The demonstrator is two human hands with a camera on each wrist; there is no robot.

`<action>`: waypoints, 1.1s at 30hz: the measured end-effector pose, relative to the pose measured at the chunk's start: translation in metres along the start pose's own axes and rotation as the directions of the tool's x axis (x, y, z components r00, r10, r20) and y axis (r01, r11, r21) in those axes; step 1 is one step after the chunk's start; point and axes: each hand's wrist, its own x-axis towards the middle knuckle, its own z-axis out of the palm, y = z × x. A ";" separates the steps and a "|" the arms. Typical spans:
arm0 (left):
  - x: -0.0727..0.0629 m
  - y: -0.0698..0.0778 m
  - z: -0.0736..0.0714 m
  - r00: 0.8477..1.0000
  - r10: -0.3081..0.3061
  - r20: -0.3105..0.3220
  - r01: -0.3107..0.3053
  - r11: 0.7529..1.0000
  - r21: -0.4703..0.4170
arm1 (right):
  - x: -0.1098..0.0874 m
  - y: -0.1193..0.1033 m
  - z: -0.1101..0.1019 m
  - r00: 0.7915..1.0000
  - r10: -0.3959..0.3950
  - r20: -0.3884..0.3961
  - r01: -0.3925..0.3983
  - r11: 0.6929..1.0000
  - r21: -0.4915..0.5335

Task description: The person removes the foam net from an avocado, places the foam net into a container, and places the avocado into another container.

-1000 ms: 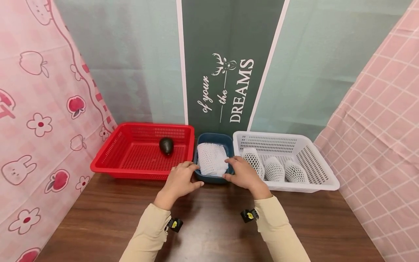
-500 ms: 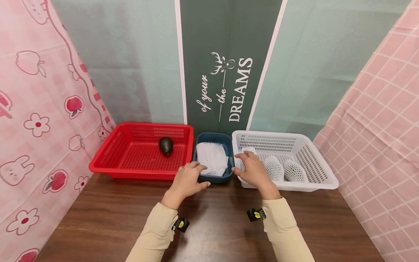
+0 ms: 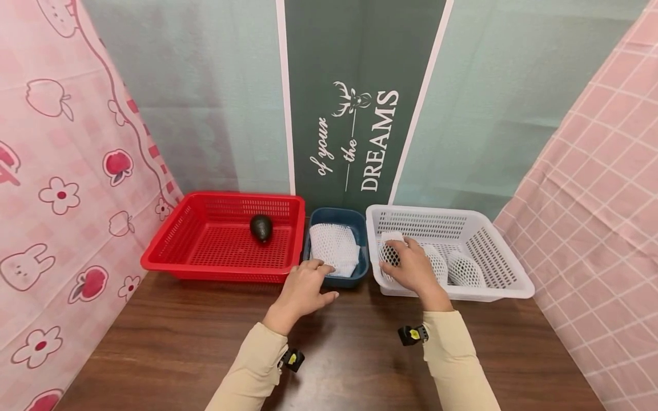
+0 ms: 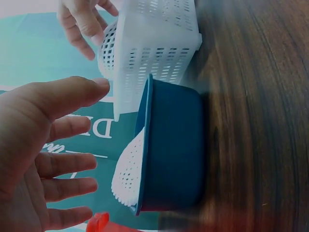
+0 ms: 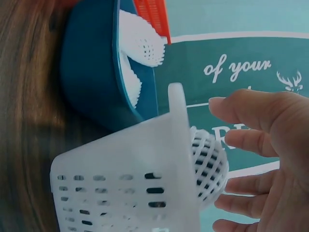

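My right hand [image 3: 413, 267] hovers over the left end of the white basket [image 3: 457, 217], fingers spread and loosely bent. Beneath its fingertips lies a foam-netted fruit [image 3: 389, 251], dark through the white mesh; the right wrist view has the netted fruit [image 5: 210, 166] right at the fingers, not gripped. By the front rim of the small blue bin [image 3: 336, 213] is my left hand [image 3: 303, 290], its fingers relaxed and holding nothing. White foam nets [image 3: 334, 245] are piled inside that bin. A dark avocado [image 3: 261, 228] without a net lies in the red basket [image 3: 221, 251].
Two more netted fruits, a middle one [image 3: 436, 265] and a right one [image 3: 464, 269], lie in the white basket. All three containers stand in a row at the back of the wooden table [image 3: 354, 354], against a green cloth [image 3: 339, 51]. Pink cloths hang at both sides.
My right hand has moved right, from the blue bin to over the white basket. The left hand has shifted slightly right and toward me along the bin's front. The fruits have stayed put.
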 end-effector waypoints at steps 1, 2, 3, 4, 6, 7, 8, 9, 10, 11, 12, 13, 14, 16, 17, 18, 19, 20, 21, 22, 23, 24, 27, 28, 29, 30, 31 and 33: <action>0.000 0.001 0.001 1.000 0.003 0.003 -0.003 1.000 0.005 | 0.000 0.001 0.001 1.000 -0.002 -0.001 0.002 1.000 0.003; 0.000 0.002 0.001 1.000 0.007 0.006 -0.007 1.000 0.012 | 0.000 0.003 0.001 1.000 -0.002 -0.003 0.002 1.000 0.008; 0.000 0.003 0.002 1.000 0.009 0.009 -0.009 1.000 0.017 | 0.000 0.004 0.002 1.000 -0.002 -0.004 0.002 1.000 0.012; 0.000 0.004 0.003 1.000 0.011 0.012 -0.012 1.000 0.020 | 0.000 0.006 0.003 1.000 -0.002 -0.004 0.002 1.000 0.015; 0.000 0.005 0.006 1.000 0.017 0.016 -0.017 1.000 0.022 | 0.000 0.008 0.005 1.000 -0.003 -0.003 0.003 1.000 0.025; 0.000 0.005 0.007 1.000 0.021 0.016 -0.022 0.999 0.025 | 0.001 0.010 0.006 1.000 -0.003 -0.001 0.003 0.999 0.032; -0.001 0.006 0.009 1.000 0.027 0.013 -0.027 0.999 0.023 | 0.001 0.011 0.007 1.000 -0.001 0.002 0.001 0.999 0.041; -0.001 0.006 0.011 0.999 0.032 0.012 -0.032 0.999 0.021 | 0.001 0.012 0.008 1.000 -0.001 0.003 0.001 0.999 0.050; -0.002 0.006 0.013 0.999 0.036 0.011 -0.036 0.999 0.018 | 0.001 0.013 0.009 1.000 -0.001 0.006 0.000 0.998 0.061; -0.003 0.007 0.015 0.999 0.038 0.012 -0.038 0.999 0.015 | 0.001 0.014 0.010 1.000 0.001 0.011 -0.001 0.998 0.071; -0.004 0.007 0.017 0.999 0.041 0.014 -0.041 0.999 0.013 | 0.001 0.015 0.012 1.000 0.000 0.015 -0.002 0.997 0.076; -0.005 0.008 0.019 0.999 0.042 0.017 -0.042 0.999 0.010 | 0.000 0.016 0.013 1.000 0.002 0.020 -0.003 0.997 0.083; -0.006 0.008 0.020 0.999 0.042 0.023 -0.043 0.999 0.006 | 0.000 0.017 0.015 1.000 0.004 0.025 -0.006 0.996 0.089; -0.008 0.009 0.024 0.998 0.043 0.038 -0.043 0.999 0.004 | 0.000 0.019 0.018 0.999 0.011 0.036 -0.015 0.995 0.100; -0.009 0.009 0.025 0.998 0.043 0.048 -0.043 0.999 0.000 | -0.001 0.020 0.019 0.999 0.016 0.040 -0.020 0.994 0.104; -0.010 0.010 0.027 0.997 0.043 0.060 -0.043 0.999 -0.005 | -0.001 0.021 0.021 0.999 0.020 0.041 -0.024 0.993 0.111; -0.011 0.010 0.028 0.996 0.043 0.073 -0.042 0.999 -0.012 | -0.001 0.021 0.022 0.999 0.028 0.041 -0.033 0.992 0.118; -0.012 0.010 0.029 0.995 0.042 0.086 -0.042 0.999 -0.011 | -0.001 0.022 0.023 0.999 0.033 0.041 -0.038 0.992 0.123; -0.012 0.010 0.031 0.994 0.042 0.097 -0.041 0.999 -0.013 | -0.001 0.022 0.024 0.999 0.033 0.037 -0.037 0.991 0.125; -0.013 0.010 0.031 0.993 0.041 0.107 -0.040 0.999 -0.012 | -0.001 0.022 0.025 0.999 0.032 0.032 -0.036 0.992 0.124; -0.013 0.010 0.032 0.993 0.040 0.113 -0.039 0.999 -0.012 | -0.001 0.022 0.026 0.999 0.034 0.029 -0.037 0.992 0.122; -0.014 0.009 0.032 0.992 0.040 0.118 -0.039 0.999 -0.009 | -0.001 0.022 0.027 0.999 0.035 0.026 -0.038 0.992 0.121; -0.014 0.009 0.033 0.992 0.037 0.118 -0.037 0.999 -0.006 | 0.000 0.021 0.029 0.999 0.031 0.018 -0.033 0.993 0.111; -0.014 0.009 0.032 0.992 0.037 0.117 -0.037 0.999 -0.009 | 0.000 0.021 0.029 0.999 0.035 0.018 -0.037 0.993 0.111; -0.013 0.009 0.032 0.993 0.037 0.116 -0.036 0.999 -0.012 | 0.000 0.021 0.029 0.999 0.038 0.018 -0.040 0.993 0.112; -0.013 0.010 0.032 0.992 0.036 0.117 -0.035 0.999 -0.013 | 0.000 0.021 0.029 0.999 0.040 0.019 -0.042 0.993 0.111; -0.013 0.010 0.032 0.992 0.036 0.117 -0.034 0.999 -0.017 | 0.000 0.020 0.029 0.999 0.041 0.019 -0.043 0.993 0.110; -0.013 0.011 0.032 0.992 0.038 0.118 -0.036 0.999 -0.020 | -0.001 0.020 0.029 0.999 0.044 0.020 -0.046 0.993 0.110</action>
